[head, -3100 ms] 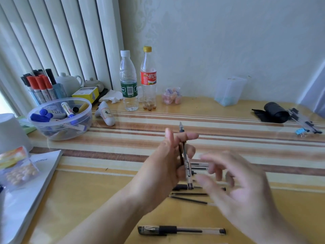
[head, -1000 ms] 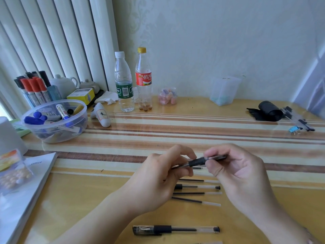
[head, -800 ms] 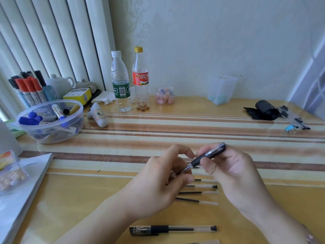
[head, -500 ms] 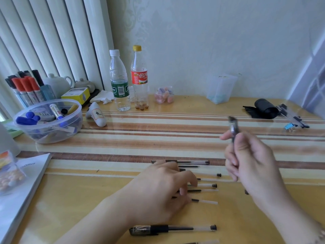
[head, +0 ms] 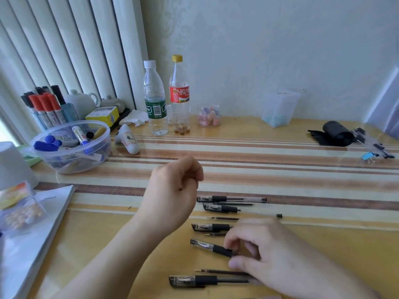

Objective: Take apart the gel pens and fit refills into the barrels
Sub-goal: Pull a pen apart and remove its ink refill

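Observation:
Several black-grip gel pens and thin refills lie in a row on the yellow table. The farthest gel pen (head: pixel 231 199) lies whole, and a second pen (head: pixel 221 208) sits just below it. A loose refill (head: pixel 222 218) and a small black end plug (head: pixel 279 216) lie nearer. My right hand (head: pixel 269 255) pinches the black grip of a capped gel pen (head: pixel 205 246) that rests on the table. My left hand (head: pixel 174 190) hovers above the row with its fingers curled in, and nothing shows in it. Closest to me lie another refill (head: pixel 220 271) and a pen (head: pixel 194 280).
A clear bowl of markers (head: pixel 71 147) stands at the left, with a booklet (head: pixel 32 234) and a white cup (head: pixel 10 165) nearer. Two bottles (head: pixel 155 100) stand at the back, beside a clear container (head: pixel 280 108). A black roll (head: pixel 336 134) lies at the far right.
My right hand has come down from mid-air with the pen to the table's row. My left hand has lifted off the pens and curled its fingers.

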`<state>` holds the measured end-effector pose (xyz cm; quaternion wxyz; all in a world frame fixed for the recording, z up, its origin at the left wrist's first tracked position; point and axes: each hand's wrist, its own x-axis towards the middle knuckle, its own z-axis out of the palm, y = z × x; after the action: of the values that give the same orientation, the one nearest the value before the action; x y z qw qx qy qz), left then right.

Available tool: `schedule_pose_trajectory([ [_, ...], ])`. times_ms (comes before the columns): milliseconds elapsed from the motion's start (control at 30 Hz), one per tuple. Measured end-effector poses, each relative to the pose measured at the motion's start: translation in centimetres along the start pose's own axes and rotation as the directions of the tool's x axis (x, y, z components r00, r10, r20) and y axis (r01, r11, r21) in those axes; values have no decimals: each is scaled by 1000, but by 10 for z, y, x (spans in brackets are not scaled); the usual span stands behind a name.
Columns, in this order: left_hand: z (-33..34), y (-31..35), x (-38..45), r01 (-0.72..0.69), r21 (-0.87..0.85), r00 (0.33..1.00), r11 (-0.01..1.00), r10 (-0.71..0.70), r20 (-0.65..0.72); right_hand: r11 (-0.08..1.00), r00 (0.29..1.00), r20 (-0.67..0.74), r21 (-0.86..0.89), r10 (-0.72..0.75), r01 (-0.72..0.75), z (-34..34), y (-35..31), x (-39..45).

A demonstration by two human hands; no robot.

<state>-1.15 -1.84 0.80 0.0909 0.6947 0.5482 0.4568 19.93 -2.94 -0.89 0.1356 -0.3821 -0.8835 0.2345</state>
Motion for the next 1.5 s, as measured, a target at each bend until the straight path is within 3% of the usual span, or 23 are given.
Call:
schedule_pose_trajectory([
  [100,5,-1,-2,-109,175,992,979,96,82,1000,999,17,0,-31,31,-3,0,-1],
  [167,8,-2,-2,-152,205,981,967,122,153,998,998,-43,-36,-44,42,-9,4,-2],
  [267,10,-6,-5,-188,225,951,956,120,286,992,979,-202,-111,34,-57,-19,16,-3],
  [367,13,-7,-7,-253,247,914,935,148,377,978,981,-186,-192,49,-85,-17,24,-1],
  [600,14,-8,-8,-277,265,909,924,162,384,974,986,-147,-201,76,-105,-6,25,5],
  [733,13,-7,-7,-276,269,919,923,171,354,952,990,-132,-295,43,-81,-4,22,6],
  [867,11,7,-10,-411,209,861,887,303,407,936,958,-287,-342,-21,-83,-4,16,6],
  [967,12,14,-12,-541,278,799,794,382,464,958,932,-361,-280,-43,-65,-2,11,9],
  [1067,9,8,-9,-565,316,799,762,409,441,991,905,-425,-126,-7,-52,-4,13,9],
  [1200,-7,-2,0,-371,334,912,866,272,308,997,865,-501,-46,36,-68,-16,22,6],
  [1300,-16,-11,8,-107,261,988,959,74,134,981,946,-324,-178,13,-75,-13,23,7],
  [1367,-17,-16,11,71,169,991,983,-88,99,962,977,-210,-261,31,-86,-6,22,8],
  [1500,-17,-15,15,313,-140,948,939,-302,97,945,982,-188,-313,36,-94,-3,20,9],
])
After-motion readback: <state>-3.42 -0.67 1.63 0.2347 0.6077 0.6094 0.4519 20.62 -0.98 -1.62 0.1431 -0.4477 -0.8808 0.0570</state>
